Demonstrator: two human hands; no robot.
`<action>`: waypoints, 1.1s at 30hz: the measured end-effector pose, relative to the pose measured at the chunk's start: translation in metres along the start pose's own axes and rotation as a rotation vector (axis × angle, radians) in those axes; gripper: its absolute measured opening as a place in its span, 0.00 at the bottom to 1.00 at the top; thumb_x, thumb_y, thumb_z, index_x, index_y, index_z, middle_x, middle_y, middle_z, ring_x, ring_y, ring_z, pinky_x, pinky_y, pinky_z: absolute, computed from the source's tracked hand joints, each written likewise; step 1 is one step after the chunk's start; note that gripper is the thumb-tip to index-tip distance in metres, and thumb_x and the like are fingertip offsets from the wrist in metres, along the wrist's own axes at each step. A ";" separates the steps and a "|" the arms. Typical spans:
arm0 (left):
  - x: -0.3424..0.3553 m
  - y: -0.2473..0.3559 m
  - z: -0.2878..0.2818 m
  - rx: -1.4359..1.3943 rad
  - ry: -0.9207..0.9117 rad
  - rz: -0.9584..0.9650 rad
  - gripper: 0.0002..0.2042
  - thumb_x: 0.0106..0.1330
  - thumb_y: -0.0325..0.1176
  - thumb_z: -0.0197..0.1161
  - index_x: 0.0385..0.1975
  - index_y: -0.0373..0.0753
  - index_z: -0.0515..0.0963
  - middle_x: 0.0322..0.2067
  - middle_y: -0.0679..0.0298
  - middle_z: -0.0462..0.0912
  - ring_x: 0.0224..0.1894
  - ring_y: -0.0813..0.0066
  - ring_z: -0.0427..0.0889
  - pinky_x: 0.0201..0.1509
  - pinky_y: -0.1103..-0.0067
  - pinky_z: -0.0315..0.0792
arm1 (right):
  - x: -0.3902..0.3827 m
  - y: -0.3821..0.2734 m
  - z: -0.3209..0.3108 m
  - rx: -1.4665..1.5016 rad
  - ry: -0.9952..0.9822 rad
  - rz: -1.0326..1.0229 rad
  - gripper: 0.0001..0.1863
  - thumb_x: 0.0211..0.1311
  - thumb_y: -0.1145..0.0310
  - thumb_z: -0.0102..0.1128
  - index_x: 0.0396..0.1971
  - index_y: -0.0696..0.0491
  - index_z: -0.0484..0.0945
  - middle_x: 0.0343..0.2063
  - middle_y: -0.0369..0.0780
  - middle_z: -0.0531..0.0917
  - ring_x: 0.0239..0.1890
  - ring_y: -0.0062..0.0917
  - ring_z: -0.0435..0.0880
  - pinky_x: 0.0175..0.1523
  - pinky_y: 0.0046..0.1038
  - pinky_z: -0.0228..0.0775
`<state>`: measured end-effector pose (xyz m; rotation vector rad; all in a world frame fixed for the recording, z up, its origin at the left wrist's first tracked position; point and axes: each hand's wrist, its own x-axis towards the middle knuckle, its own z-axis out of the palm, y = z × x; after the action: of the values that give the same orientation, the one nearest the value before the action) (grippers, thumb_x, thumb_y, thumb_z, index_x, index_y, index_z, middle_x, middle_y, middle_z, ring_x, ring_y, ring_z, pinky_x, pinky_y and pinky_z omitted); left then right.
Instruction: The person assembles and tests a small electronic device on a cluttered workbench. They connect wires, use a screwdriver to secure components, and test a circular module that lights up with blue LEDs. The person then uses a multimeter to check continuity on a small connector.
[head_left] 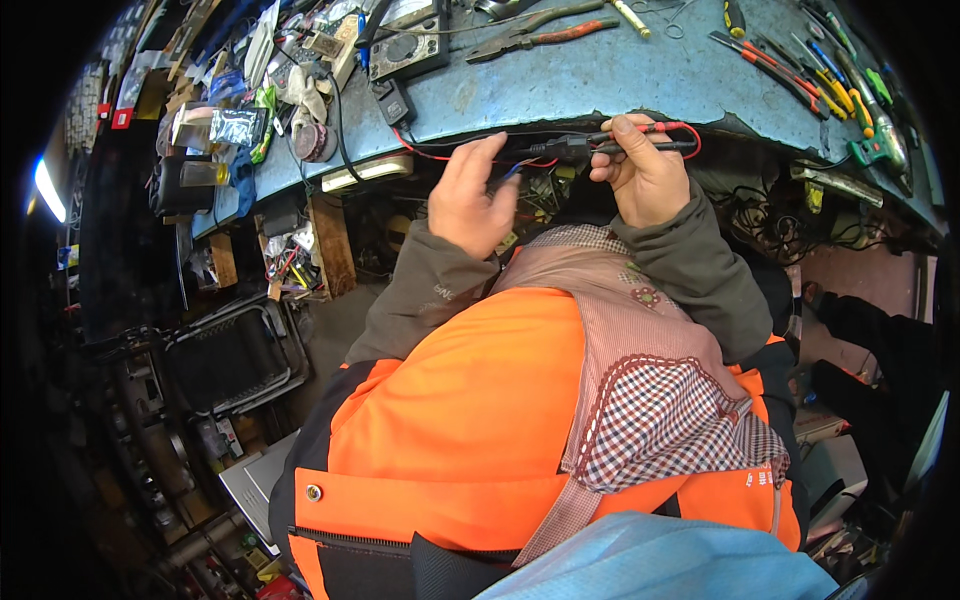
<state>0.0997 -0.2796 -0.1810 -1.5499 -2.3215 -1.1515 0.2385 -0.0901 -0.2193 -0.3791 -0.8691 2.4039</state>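
Observation:
My right hand [648, 178] pinches a pair of test probes, one red and one black, between thumb and fingers. The red lead [688, 136] loops out past the hand. Just left of those fingers is a black cable connector [566, 149] at the bench's near edge. My left hand [470, 205] has its fingers stretched out and apart, with thin wires [508, 172], partly blue, beside the thumb and index finger. Whether the thumb touches the wires, I cannot tell. Red and black leads run behind the left hand toward a small black box [393, 103].
An analog multimeter [408, 48] stands on the blue bench [560, 85], with red-handled pliers [545, 35] farther right. Cutters, screwdrivers and other hand tools [810, 75] lie at the right. Bags, tape and parts crowd the left. Tangled cables [765, 220] hang under the bench edge.

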 end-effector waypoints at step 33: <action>0.037 0.024 0.006 -0.337 -0.196 0.123 0.17 0.63 0.23 0.76 0.52 0.28 0.84 0.40 0.59 0.86 0.41 0.74 0.84 0.47 0.79 0.77 | -0.009 -0.018 0.016 0.010 -0.056 0.049 0.13 0.78 0.62 0.61 0.43 0.58 0.82 0.31 0.39 0.83 0.28 0.24 0.85 0.33 0.26 0.80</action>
<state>0.1044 -0.2440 -0.1545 -1.9694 -2.1907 -1.4801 0.2457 -0.0918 -0.1947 -0.3346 -0.8814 2.4732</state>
